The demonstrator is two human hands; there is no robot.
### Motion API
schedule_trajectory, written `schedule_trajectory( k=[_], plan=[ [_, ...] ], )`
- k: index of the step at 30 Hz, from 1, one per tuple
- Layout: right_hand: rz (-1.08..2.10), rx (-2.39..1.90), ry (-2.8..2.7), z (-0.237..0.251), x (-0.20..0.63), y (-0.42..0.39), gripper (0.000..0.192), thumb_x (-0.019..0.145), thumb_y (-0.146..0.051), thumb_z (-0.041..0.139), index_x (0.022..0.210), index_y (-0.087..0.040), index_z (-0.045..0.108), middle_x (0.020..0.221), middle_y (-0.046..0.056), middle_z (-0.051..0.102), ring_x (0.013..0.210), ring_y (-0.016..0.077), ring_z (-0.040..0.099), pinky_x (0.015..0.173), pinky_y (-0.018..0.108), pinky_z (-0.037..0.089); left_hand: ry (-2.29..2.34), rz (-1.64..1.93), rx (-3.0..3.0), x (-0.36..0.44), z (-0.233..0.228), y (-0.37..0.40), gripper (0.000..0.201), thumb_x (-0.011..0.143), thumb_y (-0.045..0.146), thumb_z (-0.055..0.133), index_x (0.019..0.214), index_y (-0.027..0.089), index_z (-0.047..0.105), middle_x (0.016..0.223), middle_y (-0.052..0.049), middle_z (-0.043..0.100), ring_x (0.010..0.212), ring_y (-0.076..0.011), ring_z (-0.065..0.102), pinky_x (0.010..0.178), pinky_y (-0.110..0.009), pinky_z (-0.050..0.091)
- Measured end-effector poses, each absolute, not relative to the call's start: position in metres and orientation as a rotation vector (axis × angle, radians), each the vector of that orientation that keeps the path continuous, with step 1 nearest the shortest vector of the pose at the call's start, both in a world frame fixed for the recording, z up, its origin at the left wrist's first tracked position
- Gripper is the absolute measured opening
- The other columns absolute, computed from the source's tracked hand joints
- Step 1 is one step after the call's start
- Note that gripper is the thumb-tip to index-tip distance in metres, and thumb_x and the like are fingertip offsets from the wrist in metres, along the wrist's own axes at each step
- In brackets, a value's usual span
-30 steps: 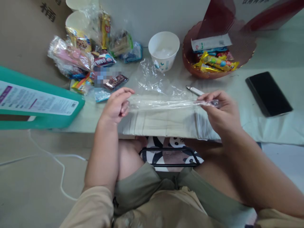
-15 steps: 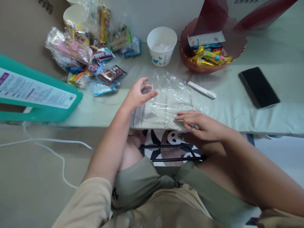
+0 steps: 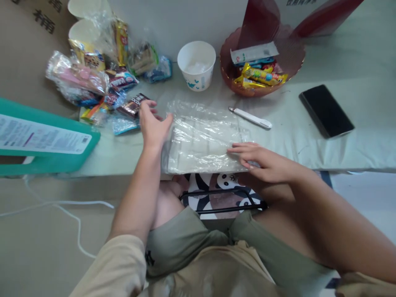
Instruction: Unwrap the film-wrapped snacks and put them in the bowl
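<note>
A clear plastic bag (image 3: pixel 201 138) lies flat and crinkled at the front edge of the table. My left hand (image 3: pixel 153 126) is open at the bag's left side, its thumb spread away from the curled fingers. Those fingers reach the right edge of a brown chocolate snack packet (image 3: pixel 131 107) and partly cover it; whether they touch it I cannot tell. On the bag's right part rests my right hand (image 3: pixel 261 161), with fingers stretched out and nothing held.
Several wrapped snacks (image 3: pixel 88 80) are heaped at left behind a green container (image 3: pixel 77 163). A white paper cup (image 3: pixel 198 78), a pinkish glass bowl (image 3: pixel 227 68) of snacks, a slim white tool (image 3: pixel 252 118) and a black phone (image 3: pixel 326 111) stand or lie beyond the bag.
My left hand has moved left, from above the bag to the snack packet. The bag lies flatter and squarer. My right hand has stayed on it, and the camera view has shifted slightly.
</note>
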State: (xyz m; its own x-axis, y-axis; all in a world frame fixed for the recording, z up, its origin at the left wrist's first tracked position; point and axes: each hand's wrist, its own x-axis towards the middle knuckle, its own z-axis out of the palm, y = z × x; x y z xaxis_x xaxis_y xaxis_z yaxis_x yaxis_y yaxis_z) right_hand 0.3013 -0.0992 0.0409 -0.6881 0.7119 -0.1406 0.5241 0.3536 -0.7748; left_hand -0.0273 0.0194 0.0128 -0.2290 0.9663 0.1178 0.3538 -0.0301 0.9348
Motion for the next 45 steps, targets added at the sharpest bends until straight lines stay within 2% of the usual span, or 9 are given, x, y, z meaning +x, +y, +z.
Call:
schedule_trajectory(
  k=[9, 14, 18, 24, 28, 33, 37, 41, 45],
  plan=[
    [0.884, -1.505, -1.855, 0.03, 0.306, -0.068, 0.024, 0.094, -0.027, 0.052, 0.101, -0.028, 0.074, 0.117, 0.005, 0.079, 0.118, 0.0292, 0.072, 0.108, 0.054, 0.054, 0.965, 0.555, 2.279, -0.003, 0.023, -0.043, 0.008, 0.083, 0.03, 0.065, 0.086, 0.024, 0.069, 0.11, -0.007, 0.077, 0.116, -0.0271, 0.068, 0.108, -0.047, 0.05],
    [0.74, -1.326, -2.224, 0.031, 0.307, -0.074, 0.036, 0.084, -0.027, 0.063, 0.118, -0.028, 0.073, 0.145, 0.007, 0.066, 0.15, 0.0381, 0.047, 0.121, 0.067, 0.036, 1.047, 0.519, 2.3, -0.012, 0.013, -0.032, 0.011, 0.085, 0.025, 0.06, 0.089, 0.022, 0.07, 0.117, -0.011, 0.077, 0.122, -0.0285, 0.067, 0.111, -0.051, 0.049],
    [0.798, -1.274, -2.577, 0.029, 0.302, -0.111, 0.077, 0.071, -0.035, 0.084, 0.143, -0.034, 0.059, 0.167, 0.01, 0.042, 0.157, 0.0511, 0.025, 0.117, 0.082, 0.024, 1.123, 0.525, 2.208, -0.02, 0.007, -0.023, 0.011, 0.082, 0.021, 0.061, 0.087, 0.022, 0.071, 0.12, -0.01, 0.076, 0.127, -0.03, 0.066, 0.113, -0.053, 0.048],
    [0.741, -1.203, -2.5, 0.022, 0.286, -0.114, 0.01, 0.089, -0.022, 0.061, 0.089, -0.026, 0.07, 0.132, 0.005, 0.074, 0.14, 0.0361, 0.058, 0.12, 0.07, 0.031, 1.231, 0.701, 2.115, -0.026, 0.023, -0.027, 0.007, 0.08, 0.025, 0.064, 0.084, 0.023, 0.069, 0.121, -0.007, 0.076, 0.125, -0.0281, 0.066, 0.115, -0.049, 0.046],
    [1.002, -1.397, -2.095, 0.04, 0.286, -0.099, 0.013, 0.093, -0.034, 0.059, 0.087, -0.025, 0.067, 0.089, 0.003, 0.078, 0.085, 0.0224, 0.075, 0.089, 0.045, 0.059, 1.04, 0.624, 2.096, -0.03, 0.052, -0.055, 0.02, 0.083, 0.043, 0.065, 0.086, 0.025, 0.071, 0.107, -0.008, 0.079, 0.111, -0.0285, 0.072, 0.106, -0.046, 0.052],
    [1.299, -1.538, -1.624, 0.036, 0.295, -0.083, 0.028, 0.089, -0.05, 0.069, 0.081, -0.024, 0.063, 0.079, 0.003, 0.074, 0.076, 0.0216, 0.071, 0.069, 0.036, 0.059, 1.03, 0.324, 2.331, -0.025, 0.057, -0.085, 0.049, 0.071, 0.04, 0.079, 0.116, 0.02, 0.073, 0.137, -0.017, 0.07, 0.135, -0.0411, 0.06, 0.116, -0.057, 0.045],
    [1.385, -1.433, -1.513, 0.029, 0.32, -0.081, 0.041, 0.083, -0.06, 0.074, 0.107, -0.028, 0.065, 0.102, 0.006, 0.078, 0.1, 0.0267, 0.074, 0.087, 0.043, 0.061, 1.243, 0.52, 2.043, -0.026, 0.045, -0.075, 0.012, 0.081, 0.024, 0.063, 0.084, 0.023, 0.075, 0.105, -0.009, 0.08, 0.104, -0.0283, 0.075, 0.096, -0.045, 0.059],
    [1.409, -1.258, -1.693, 0.032, 0.331, -0.087, 0.089, 0.066, -0.06, 0.089, 0.141, -0.032, 0.051, 0.137, 0.01, 0.07, 0.131, 0.0309, 0.065, 0.107, 0.05, 0.055, 1.331, 0.845, 1.377, -0.031, 0.037, -0.048, 0.014, 0.076, 0.033, 0.072, 0.074, 0.02, 0.072, 0.078, -0.006, 0.077, 0.077, -0.0194, 0.074, 0.072, -0.03, 0.061],
    [1.195, -1.465, -1.685, 0.028, 0.308, -0.086, 0.033, 0.083, -0.053, 0.075, 0.096, -0.024, 0.068, 0.112, 0.009, 0.077, 0.107, 0.0268, 0.073, 0.099, 0.047, 0.058, 1.311, 0.945, 1.092, -0.033, 0.033, -0.032, 0.017, 0.069, 0.032, 0.079, 0.072, 0.017, 0.07, 0.072, -0.005, 0.075, 0.069, -0.0158, 0.073, 0.06, -0.022, 0.056]
  ],
)
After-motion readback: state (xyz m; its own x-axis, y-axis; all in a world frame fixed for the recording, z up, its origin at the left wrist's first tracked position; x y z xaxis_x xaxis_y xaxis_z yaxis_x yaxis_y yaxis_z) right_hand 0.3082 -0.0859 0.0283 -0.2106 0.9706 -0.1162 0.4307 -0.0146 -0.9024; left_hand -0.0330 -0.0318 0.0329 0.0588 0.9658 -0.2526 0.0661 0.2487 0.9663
